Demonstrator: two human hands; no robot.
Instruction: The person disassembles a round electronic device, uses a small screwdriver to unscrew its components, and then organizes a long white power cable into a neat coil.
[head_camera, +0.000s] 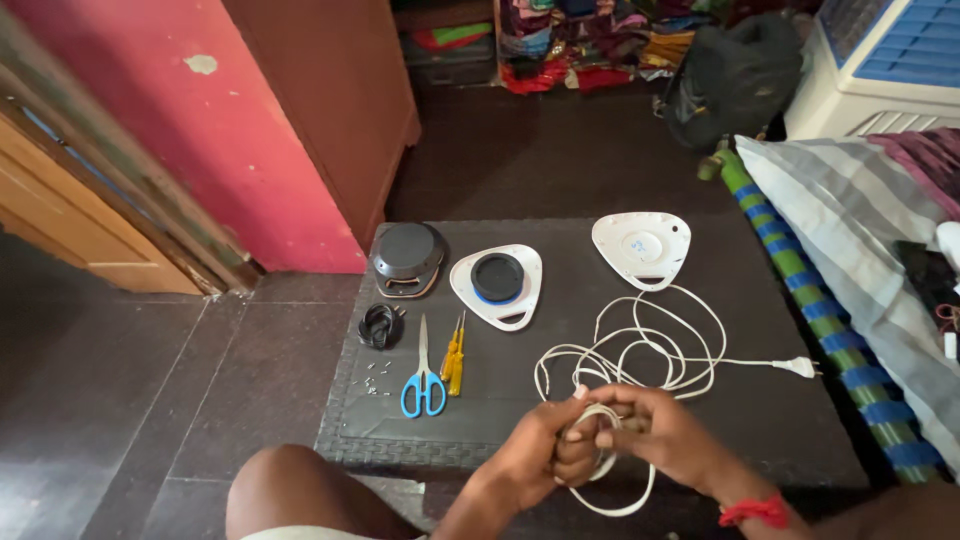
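Observation:
My left hand (545, 450) and my right hand (655, 430) meet over the near edge of a dark low table (770, 400), both closed on loops of a white power cord (640, 345). The cord runs up in loose curls to a white rounded-triangle cover (642, 247) at the back and out right to a white plug (800, 367). A loop hangs below my hands. A red band sits on my right wrist.
On the table's left lie blue-handled scissors (424, 385), two yellow screwdrivers (454, 358), small screws (377, 377), a coiled black cord (380, 325), a dark round casing (408, 255) and a white base with a black disc (497, 283). A striped bed edge (820, 300) borders the right.

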